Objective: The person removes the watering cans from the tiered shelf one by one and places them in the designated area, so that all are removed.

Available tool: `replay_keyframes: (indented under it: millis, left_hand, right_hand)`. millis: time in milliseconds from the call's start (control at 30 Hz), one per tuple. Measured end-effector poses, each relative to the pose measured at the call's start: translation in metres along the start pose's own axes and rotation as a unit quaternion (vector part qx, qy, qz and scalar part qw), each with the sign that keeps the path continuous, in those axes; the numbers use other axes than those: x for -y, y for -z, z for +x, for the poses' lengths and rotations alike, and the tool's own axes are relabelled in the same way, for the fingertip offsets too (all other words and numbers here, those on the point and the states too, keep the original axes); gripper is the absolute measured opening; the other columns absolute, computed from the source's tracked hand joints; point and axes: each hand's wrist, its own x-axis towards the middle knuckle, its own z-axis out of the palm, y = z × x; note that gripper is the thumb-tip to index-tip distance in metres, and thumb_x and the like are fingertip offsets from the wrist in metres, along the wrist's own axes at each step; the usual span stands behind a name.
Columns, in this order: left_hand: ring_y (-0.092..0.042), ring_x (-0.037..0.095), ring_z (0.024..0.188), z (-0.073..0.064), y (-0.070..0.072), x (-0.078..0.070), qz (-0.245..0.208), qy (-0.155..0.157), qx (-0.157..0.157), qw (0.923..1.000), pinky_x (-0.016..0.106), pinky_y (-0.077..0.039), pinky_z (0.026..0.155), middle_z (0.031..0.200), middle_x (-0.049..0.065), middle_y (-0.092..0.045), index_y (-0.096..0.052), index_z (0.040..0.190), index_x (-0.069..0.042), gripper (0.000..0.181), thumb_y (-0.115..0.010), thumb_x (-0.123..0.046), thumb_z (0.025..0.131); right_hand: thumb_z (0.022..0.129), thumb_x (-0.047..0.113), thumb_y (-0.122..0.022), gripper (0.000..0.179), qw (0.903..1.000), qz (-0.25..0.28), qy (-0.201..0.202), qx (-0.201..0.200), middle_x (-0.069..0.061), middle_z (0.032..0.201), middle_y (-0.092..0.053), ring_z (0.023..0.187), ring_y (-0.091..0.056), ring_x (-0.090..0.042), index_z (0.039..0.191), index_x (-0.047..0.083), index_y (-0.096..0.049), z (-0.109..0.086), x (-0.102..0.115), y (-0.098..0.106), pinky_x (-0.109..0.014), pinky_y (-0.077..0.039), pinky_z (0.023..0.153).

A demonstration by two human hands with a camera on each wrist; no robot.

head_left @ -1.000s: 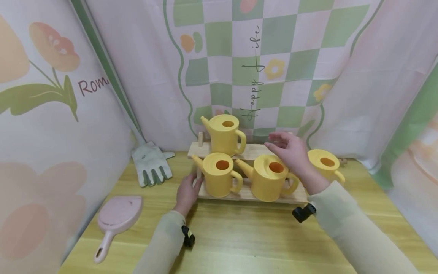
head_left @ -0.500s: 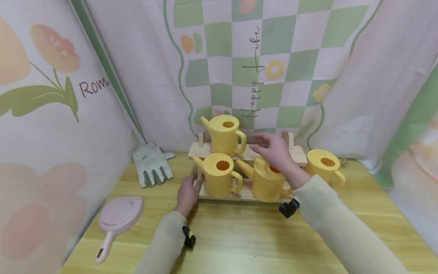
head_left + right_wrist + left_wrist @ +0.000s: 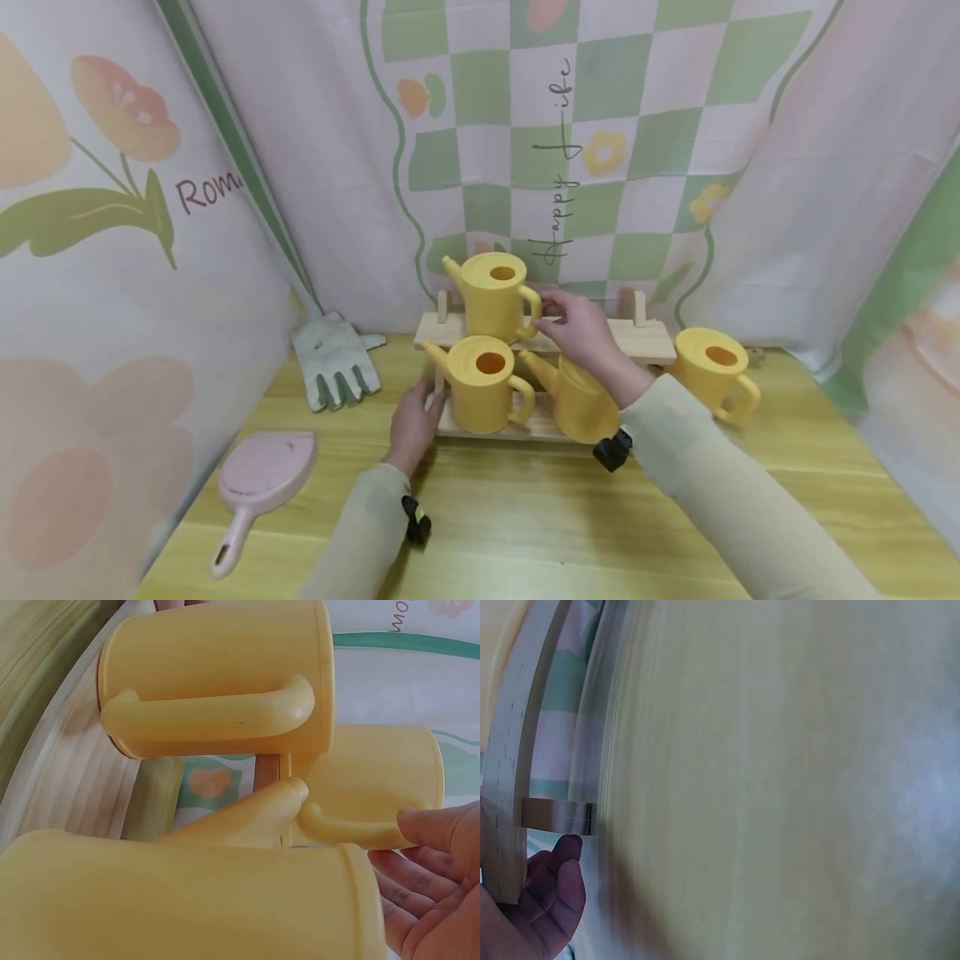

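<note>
The right hand (image 3: 588, 335) has its thumb and fingers at the handle (image 3: 533, 310) of the upper watering can (image 3: 491, 304), pinching it; in the right wrist view the thumb lies against the handle's end and the loosely curled fingers come up from the other side. That can stands upright on the top board of a wooden rack (image 3: 642, 339), toward its left end, spout pointing left. The left hand (image 3: 411, 425) grips the rack's left end at the lower board, its fingers curled under the wood near a short foot, as the left wrist view shows. On the lower board stand the left lower can (image 3: 476, 404) and, partly hidden by the right forearm, the right lower can (image 3: 581, 408). The fourth can (image 3: 703, 367) stands just beside the rack's right end. A glove (image 3: 335, 360) and a pink dustpan (image 3: 264, 473) lie on the table (image 3: 510, 525) to the left.
</note>
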Motion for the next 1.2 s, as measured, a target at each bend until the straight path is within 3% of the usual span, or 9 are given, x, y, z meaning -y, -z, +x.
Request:
replay_keyframes:
  millis: [233,633,900,1200]
  left_hand:
    - [-0.056,0.034,0.116,-0.001,0.000,-0.003,0.003,0.000,0.004,1.0000,0.052,-0.045,0.098,0.124,0.016,-0.060,-0.059,0.127,-0.009,0.036,-0.056,-0.032,0.100]
    - [-0.056,0.034,0.117,-0.001,0.000,-0.003,-0.002,-0.003,0.004,1.0000,0.052,-0.044,0.099,0.125,0.016,-0.060,-0.058,0.128,-0.010,0.037,-0.055,-0.033,0.100]
    - [-0.056,0.034,0.116,-0.001,-0.001,0.000,-0.003,-0.004,0.001,1.0000,0.052,-0.044,0.099,0.125,0.015,-0.061,-0.059,0.127,-0.010,0.037,-0.056,-0.034,0.099]
    - [-0.056,0.034,0.117,-0.001,0.000,0.001,-0.004,-0.008,-0.001,1.0000,0.052,-0.044,0.099,0.126,0.015,-0.060,-0.059,0.127,-0.010,0.037,-0.056,-0.034,0.100]
  right_hand:
    - [0.094,0.008,-0.065,0.029,0.9997,0.002,-0.010,-0.020,-0.018,0.114,-0.067,0.102,-0.066,-0.034,0.121,0.000,-0.061,0.001,0.000,-0.002,-0.045,-0.055,0.087]
    - [0.095,0.007,-0.062,0.019,0.9990,-0.019,0.028,-0.030,-0.019,0.106,-0.067,0.090,-0.069,-0.034,0.113,0.000,-0.060,-0.004,0.004,-0.006,-0.041,-0.059,0.075]
    - [0.095,0.006,-0.061,0.018,0.9975,-0.019,0.036,-0.057,-0.020,0.108,-0.067,0.095,-0.068,-0.034,0.113,0.001,-0.059,-0.007,0.000,-0.003,-0.042,-0.058,0.079]
    - [0.096,0.004,-0.060,0.020,0.9954,-0.005,0.042,-0.086,-0.023,0.110,-0.066,0.102,-0.065,-0.035,0.114,-0.004,-0.058,-0.009,-0.002,0.013,-0.042,-0.057,0.082]
